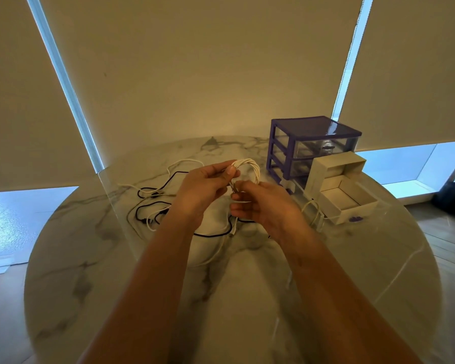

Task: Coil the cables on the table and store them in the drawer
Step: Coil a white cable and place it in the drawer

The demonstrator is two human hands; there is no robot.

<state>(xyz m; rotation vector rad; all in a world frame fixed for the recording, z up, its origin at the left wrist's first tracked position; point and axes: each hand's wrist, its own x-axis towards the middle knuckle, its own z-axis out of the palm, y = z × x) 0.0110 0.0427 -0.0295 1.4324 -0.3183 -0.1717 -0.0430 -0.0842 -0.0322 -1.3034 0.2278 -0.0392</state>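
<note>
A: The left hand (205, 187) pinches the white coil (247, 170) at its top, thumb pressed over the loops, and holds it up above the worktop (247, 298)

B: And the right hand (263, 206)?

A: Its fingers curl round the cable's loose tail just under the coil; the grip looks closed on it, though the plug end is hard to make out

B: So the step seems to be finishing the coil. The person would do well to keep the left thumb firm so the loops do not spring apart

A: Yes, and the tail probably wants wrapping round the bundle, snug but not kinked at the plug

B: Where does it go then?

A: A white drawer (348, 203) stands open just right of the hands, in front of the purple unit (313, 143)

B: What remains?

A: A black cable (153, 206) and more white cable (184, 162) lie loose and tangled on the worktop, so the task seems far from done
</note>
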